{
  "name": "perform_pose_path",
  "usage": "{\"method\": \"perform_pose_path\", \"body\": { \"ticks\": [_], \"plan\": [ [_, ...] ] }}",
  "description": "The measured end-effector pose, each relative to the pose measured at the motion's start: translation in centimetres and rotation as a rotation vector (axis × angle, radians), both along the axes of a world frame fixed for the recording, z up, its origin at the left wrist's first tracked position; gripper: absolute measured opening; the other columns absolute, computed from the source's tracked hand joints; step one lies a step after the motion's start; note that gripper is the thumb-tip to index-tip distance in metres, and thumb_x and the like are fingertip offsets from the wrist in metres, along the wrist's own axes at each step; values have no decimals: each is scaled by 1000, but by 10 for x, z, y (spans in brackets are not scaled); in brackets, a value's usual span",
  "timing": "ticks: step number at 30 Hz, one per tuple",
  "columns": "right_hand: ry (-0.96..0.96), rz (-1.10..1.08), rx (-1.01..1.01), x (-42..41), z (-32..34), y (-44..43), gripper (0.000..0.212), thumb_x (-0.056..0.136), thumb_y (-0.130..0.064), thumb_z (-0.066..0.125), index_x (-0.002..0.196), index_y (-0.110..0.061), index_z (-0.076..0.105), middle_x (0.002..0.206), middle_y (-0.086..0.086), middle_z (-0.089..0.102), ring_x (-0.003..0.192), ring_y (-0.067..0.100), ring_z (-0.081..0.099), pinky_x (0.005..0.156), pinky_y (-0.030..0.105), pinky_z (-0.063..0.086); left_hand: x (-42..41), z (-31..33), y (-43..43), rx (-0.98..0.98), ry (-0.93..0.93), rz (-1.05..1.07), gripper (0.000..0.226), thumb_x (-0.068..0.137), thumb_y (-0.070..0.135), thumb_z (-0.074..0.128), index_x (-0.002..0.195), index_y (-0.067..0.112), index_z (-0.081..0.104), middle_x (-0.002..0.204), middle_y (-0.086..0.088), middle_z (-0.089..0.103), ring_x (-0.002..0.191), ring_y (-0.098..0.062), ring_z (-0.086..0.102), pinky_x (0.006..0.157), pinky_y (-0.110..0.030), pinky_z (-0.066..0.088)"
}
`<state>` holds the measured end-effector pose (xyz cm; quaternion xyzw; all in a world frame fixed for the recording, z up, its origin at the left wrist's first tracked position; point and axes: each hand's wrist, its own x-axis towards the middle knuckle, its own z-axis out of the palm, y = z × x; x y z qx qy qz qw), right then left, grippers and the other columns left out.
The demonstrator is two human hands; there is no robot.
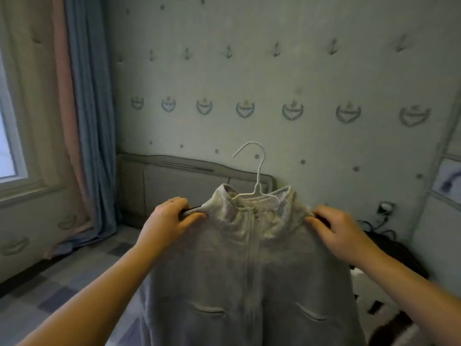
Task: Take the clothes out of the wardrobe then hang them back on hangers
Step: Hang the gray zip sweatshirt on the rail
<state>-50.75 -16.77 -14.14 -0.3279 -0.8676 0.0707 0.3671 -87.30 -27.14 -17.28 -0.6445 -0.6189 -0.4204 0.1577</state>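
Note:
A light grey zip-up jacket (247,275) with a stand-up collar and two slit pockets hangs upright in front of me on a white wire hanger (258,171), whose hook sticks up above the collar. My left hand (167,221) pinches the jacket's left shoulder together with the hanger's end. My right hand (341,233) grips the right shoulder seam. The hanger's arms are hidden inside the jacket. No wardrobe is in view.
A padded grey headboard (179,186) stands against the patterned wall (274,96) behind the jacket. Pink and blue curtains (82,121) hang by a window at the left. Dark cables and clothes (381,236) lie at the right, near a plug.

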Motion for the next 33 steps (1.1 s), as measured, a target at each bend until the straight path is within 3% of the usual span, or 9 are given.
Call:
{"method": "perform_pose_path", "body": {
  "ticks": [6,10,12,16,20,23,26,30,33],
  "plan": [
    [24,-314,65,127,17,61,29,91,-17,65,70,-33,54,66,-11,56,72,4,56,62,20,38,118,16,145,-36,29,-271,48,77,82,37,68,35,41,69,13,48,63,-3,47,57,-21,34],
    [33,-511,115,201,32,83,24,90,-17,67,71,-29,57,66,-10,57,71,3,57,64,13,38,196,26,234,-24,-11,-419,58,74,81,38,64,24,45,64,6,50,60,-11,49,56,-36,42],
    [24,-597,128,231,42,90,24,91,-18,65,71,-28,57,66,-9,57,69,6,56,63,16,39,236,35,276,-9,-11,-510,62,74,82,38,63,20,42,59,5,47,57,-14,48,57,-39,42],
    [19,-797,146,288,63,95,25,94,-25,61,71,-16,58,66,-3,57,65,9,55,63,33,43,316,60,349,9,12,-735,65,80,79,52,64,17,45,60,4,48,57,-10,47,54,-31,36],
    [-17,-982,208,335,88,86,24,95,-26,60,71,-24,58,68,-9,56,69,4,56,63,28,43,400,88,412,83,47,-921,62,78,79,44,61,19,41,55,4,45,53,-12,46,50,-31,30],
    [-43,-1132,247,366,105,74,24,95,-26,59,71,-27,56,69,-11,55,69,2,55,63,27,42,469,109,443,137,25,-1043,58,76,78,42,59,22,39,55,7,45,55,-19,48,52,-32,32],
    [-89,-1296,280,397,123,55,22,95,-26,60,73,-23,58,67,-13,53,65,2,52,63,29,41,546,129,456,128,-27,-1143,62,74,79,42,62,18,47,62,5,54,63,-21,54,58,-36,44],
    [-181,-1476,345,429,154,24,26,95,-27,60,71,-17,57,64,-11,49,63,15,52,60,40,45,642,156,453,162,-94,-1303,55,79,77,54,60,26,45,68,5,53,75,-25,54,66,-37,41],
    [-240,-1590,367,455,175,3,33,95,-34,56,71,-11,57,64,-1,56,64,21,56,60,46,47,702,176,444,179,-123,-1353,55,77,78,47,61,25,47,71,4,53,74,-24,52,64,-37,43]
  ]
}}
